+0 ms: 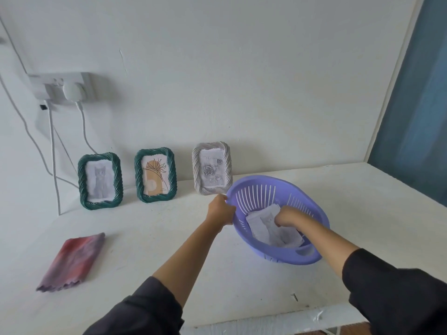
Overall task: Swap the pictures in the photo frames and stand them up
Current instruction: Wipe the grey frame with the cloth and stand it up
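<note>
Lilac plastic, slotted and tipped up on its near edge, the basket (278, 189) sits on the white worktop (169, 250) as a person's left hand (220, 210) closes its grip on the rim and the right hand (286, 216) reaches inside, fingers curled onto loose printed pictures (271, 229) whose subjects are too faint to make out; whether that grip actually pinches a sheet cannot be told. Along the wall stand three rope-edged frames: a green frame (100, 181) with a cat, a second green frame (155, 175) with a line-drawn flower, and a grey frame (212, 171) with roses, its lower corner hidden behind the basket. A folded red-purple cloth (72, 261) lies well apart at left.
</note>
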### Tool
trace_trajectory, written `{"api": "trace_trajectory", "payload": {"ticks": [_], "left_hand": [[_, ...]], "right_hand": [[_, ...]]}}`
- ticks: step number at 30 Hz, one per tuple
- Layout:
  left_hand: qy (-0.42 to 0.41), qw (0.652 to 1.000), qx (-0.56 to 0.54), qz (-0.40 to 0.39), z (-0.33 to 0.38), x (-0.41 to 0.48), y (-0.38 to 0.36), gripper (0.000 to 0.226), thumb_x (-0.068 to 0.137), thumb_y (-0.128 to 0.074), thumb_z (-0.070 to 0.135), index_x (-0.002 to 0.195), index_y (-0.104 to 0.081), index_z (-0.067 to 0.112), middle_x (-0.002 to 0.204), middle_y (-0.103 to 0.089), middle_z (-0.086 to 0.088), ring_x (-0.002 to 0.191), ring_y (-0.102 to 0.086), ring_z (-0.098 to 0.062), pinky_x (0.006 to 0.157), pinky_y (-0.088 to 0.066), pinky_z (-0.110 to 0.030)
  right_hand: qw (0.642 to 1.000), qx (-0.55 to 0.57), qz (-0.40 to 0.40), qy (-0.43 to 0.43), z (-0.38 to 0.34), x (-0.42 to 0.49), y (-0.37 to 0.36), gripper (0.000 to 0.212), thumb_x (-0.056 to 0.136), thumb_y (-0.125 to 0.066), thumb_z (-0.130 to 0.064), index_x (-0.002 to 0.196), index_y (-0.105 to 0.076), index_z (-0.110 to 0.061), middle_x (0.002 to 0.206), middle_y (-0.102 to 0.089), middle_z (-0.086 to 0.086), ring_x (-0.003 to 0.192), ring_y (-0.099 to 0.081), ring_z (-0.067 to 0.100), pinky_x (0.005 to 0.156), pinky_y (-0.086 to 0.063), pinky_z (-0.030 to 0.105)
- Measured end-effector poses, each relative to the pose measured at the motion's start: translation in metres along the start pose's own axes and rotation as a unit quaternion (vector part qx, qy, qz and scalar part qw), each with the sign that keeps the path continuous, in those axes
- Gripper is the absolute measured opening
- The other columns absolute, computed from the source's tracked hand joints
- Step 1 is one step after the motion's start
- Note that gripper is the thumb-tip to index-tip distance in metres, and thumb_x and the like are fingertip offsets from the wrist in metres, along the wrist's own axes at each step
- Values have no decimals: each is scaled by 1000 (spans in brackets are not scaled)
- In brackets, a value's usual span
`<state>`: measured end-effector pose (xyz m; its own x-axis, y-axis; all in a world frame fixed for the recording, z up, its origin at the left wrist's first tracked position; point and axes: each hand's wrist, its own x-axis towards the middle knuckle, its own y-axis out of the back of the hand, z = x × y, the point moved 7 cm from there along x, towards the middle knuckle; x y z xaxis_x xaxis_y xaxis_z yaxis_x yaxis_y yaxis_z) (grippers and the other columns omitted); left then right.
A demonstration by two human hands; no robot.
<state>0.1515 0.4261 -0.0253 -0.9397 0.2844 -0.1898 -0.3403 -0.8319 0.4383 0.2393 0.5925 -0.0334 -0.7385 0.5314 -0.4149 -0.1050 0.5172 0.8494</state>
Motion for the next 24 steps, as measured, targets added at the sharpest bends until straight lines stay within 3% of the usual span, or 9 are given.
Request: {"api": "trace_trajectory", "payload": {"ticks": [3, 7, 10, 13, 15, 18, 24], "left_hand": [[-1, 1000, 4, -4, -1, 2, -2, 47, 88, -51, 6, 134, -43, 6, 123, -56, -20, 103, -63, -37, 84, -57, -46], [-6, 1000, 1, 0, -1, 4, -2, 47, 89, -50, 5, 135, -42, 6, 124, -55, -21, 97, -63, -35, 81, -57, -43], [-9, 1000, 5, 2, -2, 6, -2, 47, 90, -51, 5, 136, -42, 6, 126, -54, -21, 97, -62, -34, 84, -56, -44], [-10, 1000, 6, 2, -3, 10, -3, 47, 91, -51, 6, 137, -41, 6, 128, -53, -20, 92, -60, -31, 84, -56, -43], [-11, 1000, 6, 4, -3, 11, -2, 47, 91, -51, 7, 137, -41, 7, 129, -53, -19, 95, -61, -32, 85, -56, -44], [-14, 1000, 13, 5, -4, 13, -1, 45, 91, -51, 9, 136, -42, 8, 131, -53, -19, 108, -60, -35, 89, -54, -45], [-15, 1000, 19, -2, -6, 18, -1, 45, 93, -51, 11, 137, -42, 10, 132, -53, -17, 109, -59, -33, 89, -54, -43]], "right_hand": [[998, -58, -13, 1, -4, -3, -5, 49, 95, -43, -16, 141, -30, -4, 130, -47, 17, 101, -55, 30, 81, -38, 31], [998, -46, -35, -19, 0, -4, -10, 65, 95, -46, -15, 148, -9, -9, 143, -36, 18, 123, -47, 34, 88, -44, 36], [997, -24, -56, -39, 2, -6, -13, 64, 94, -47, -16, 148, -12, -11, 140, -38, 22, 119, -50, 39, 83, -48, 39], [998, -24, -53, -31, 1, -10, -9, 57, 96, -44, -15, 145, -18, -6, 140, -37, 21, 124, -46, 36, 95, -45, 37], [999, -30, -41, -11, -2, -14, -4, 51, 97, -42, -14, 143, -23, -4, 129, -41, 15, 124, -45, 30, 102, -40, 35], [999, -27, -46, -5, -1, -14, -4, 50, 97, -42, -15, 142, -25, -5, 110, -34, 11, 102, -42, 25, 97, -41, 33], [998, -21, -53, -5, -2, -15, -5, 47, 96, -43, -14, 140, -28, -7, 108, -36, 11, 107, -47, 27, 99, -42, 33]]}}
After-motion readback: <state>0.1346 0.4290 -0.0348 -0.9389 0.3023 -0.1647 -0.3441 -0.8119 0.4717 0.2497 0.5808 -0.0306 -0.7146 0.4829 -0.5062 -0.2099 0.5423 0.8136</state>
